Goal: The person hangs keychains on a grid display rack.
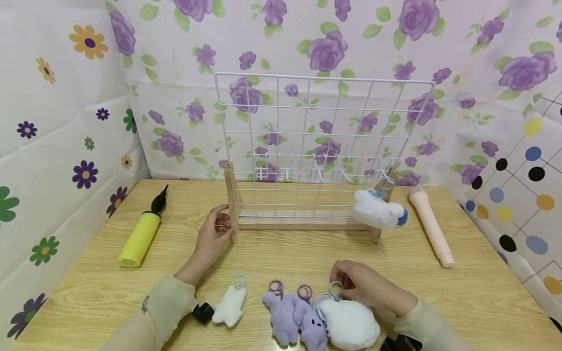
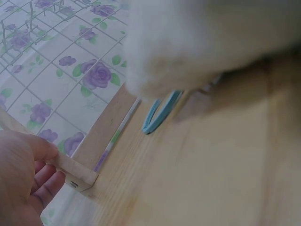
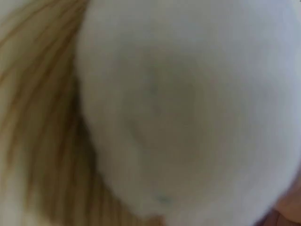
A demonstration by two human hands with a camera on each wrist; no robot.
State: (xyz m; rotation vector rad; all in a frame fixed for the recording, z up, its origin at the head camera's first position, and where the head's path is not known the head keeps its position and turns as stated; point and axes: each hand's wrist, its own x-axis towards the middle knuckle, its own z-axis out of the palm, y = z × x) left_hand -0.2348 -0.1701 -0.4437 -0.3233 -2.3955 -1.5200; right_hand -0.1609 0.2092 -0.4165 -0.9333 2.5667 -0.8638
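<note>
My left hand [image 1: 214, 236] holds the left wooden leg [image 1: 232, 204] of a white wire grid rack [image 1: 307, 131]. In the left wrist view the thumb lies over the wooden leg [image 2: 75, 170], with fingers curled at its other side. Near the front edge my right hand [image 1: 369, 285] pinches the light-blue ring of a round white plush keychain [image 1: 351, 326]; the right wrist view is filled by the blurred white plush [image 3: 188, 103]. Two purple plush keychains, one left [image 1: 283, 317] and one right [image 1: 313, 324], lie beside it. A smaller white plush keychain [image 1: 230, 306] lies nearer my left arm.
Another white plush keychain [image 1: 377, 209] with a blue end hangs at the rack's right side. White hooks [image 1: 318, 173] line the grid. A yellow hand pump [image 1: 142, 236] lies left, a pale pink cylinder [image 1: 432, 229] right. Patterned cloths surround the wooden table [image 1: 184, 302].
</note>
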